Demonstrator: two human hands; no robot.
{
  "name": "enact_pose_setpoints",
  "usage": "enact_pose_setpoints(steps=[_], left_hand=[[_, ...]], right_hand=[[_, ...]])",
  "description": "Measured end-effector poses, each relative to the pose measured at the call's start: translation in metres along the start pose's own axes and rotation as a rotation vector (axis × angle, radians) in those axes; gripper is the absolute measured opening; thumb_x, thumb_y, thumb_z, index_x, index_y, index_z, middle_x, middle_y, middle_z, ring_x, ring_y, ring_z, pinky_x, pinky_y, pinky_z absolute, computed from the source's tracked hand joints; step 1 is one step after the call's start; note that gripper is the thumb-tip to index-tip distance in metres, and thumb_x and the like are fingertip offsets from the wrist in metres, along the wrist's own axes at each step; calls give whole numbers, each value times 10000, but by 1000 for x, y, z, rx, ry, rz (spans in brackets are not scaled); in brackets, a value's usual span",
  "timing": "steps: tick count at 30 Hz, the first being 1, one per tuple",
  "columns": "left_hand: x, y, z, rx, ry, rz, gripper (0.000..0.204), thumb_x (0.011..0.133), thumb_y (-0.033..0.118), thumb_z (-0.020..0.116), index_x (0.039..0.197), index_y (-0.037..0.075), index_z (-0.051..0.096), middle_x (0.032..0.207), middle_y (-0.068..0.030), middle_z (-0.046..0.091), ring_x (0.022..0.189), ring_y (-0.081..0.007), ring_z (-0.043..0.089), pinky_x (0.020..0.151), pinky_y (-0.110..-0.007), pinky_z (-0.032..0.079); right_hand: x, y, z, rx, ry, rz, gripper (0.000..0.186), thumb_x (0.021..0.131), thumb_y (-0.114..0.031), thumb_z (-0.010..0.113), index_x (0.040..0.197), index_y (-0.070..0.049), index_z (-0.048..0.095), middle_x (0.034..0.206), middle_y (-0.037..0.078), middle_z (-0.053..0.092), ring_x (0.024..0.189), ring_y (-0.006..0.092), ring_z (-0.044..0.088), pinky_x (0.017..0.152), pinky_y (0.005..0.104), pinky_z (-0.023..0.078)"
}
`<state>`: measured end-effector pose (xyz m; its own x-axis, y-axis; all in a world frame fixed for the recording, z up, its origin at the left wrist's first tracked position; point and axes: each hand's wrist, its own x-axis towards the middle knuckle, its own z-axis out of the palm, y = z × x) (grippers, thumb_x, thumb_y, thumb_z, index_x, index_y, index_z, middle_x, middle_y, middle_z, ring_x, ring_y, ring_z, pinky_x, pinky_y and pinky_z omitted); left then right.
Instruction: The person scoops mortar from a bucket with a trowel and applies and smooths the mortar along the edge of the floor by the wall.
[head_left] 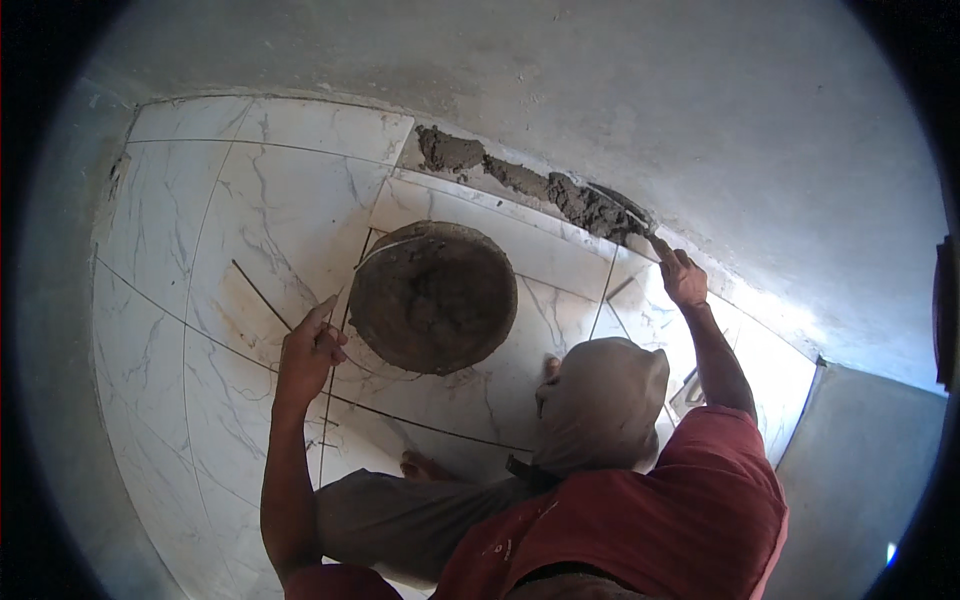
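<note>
My right hand [682, 275] is closed round the handle of a trowel, its index finger stretched along it. The trowel blade [622, 205] lies against the wet mortar [580, 203], which fills part of a narrow strip at the foot of the wall. My left hand [312, 348] hangs over the tiles with nothing in it, index finger out and the others loosely bent. Just right of it stands a round mortar-caked bucket [362, 300] with a thin wire handle. Grey mortar [435, 295] shows inside the bucket.
White veined floor tiles [270, 215] surround my feet. Along the mortar strip runs a tile edge [480, 197]. Grey plastered walls [650, 90] rise ahead and at both sides. A thin dark stick [262, 293] lies left of the bucket. My bent knee [605, 395] is between the bucket and my right arm.
</note>
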<state>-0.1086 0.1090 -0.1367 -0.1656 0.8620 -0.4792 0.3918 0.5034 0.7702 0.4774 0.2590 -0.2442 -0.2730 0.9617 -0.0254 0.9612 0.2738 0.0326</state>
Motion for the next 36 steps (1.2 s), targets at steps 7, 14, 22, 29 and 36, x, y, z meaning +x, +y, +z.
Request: enact_pose_setpoints(steps=[7,14,22,29,36], left_hand=[[4,2,-2,-6,-9,-48,480,868,-18,408,1340,49,454,781,-83,587,605,-112,555,581,-261,487],[4,3,-2,-32,-8,-31,479,874,-14,419,1347,55,450,787,-77,585,606,-112,553,586,-259,482],[0,7,1,-21,-9,-11,469,885,5,428,1348,72,454,793,-75,589,615,-114,557,604,-269,491],[-3,6,-5,-34,-17,-20,473,884,9,431,1351,77,452,794,-78,593,612,-113,553,605,-269,492],[-5,11,-3,-33,-15,-1,474,881,5,423,1350,69,452,786,-68,588,610,-109,550,608,-267,491]], right_hand=[[-14,-19,-20,184,84,13,396,848,-167,581,1234,-221,511,973,100,605,823,347,624,668,441,516],[-37,-15,-17,211,-39,-40,402,829,-210,592,1225,-189,523,933,162,615,759,361,631,634,459,523],[-32,13,9,167,-1,-111,470,825,-216,600,1281,-186,491,1069,180,620,781,350,642,618,440,530],[-72,-66,-19,1176,-352,722,530,902,-432,541,1283,-71,463,744,82,584,481,125,534,419,272,421],[-21,-154,45,1576,-246,1000,446,911,-440,450,1230,-129,462,678,74,500,455,186,480,381,343,395]])
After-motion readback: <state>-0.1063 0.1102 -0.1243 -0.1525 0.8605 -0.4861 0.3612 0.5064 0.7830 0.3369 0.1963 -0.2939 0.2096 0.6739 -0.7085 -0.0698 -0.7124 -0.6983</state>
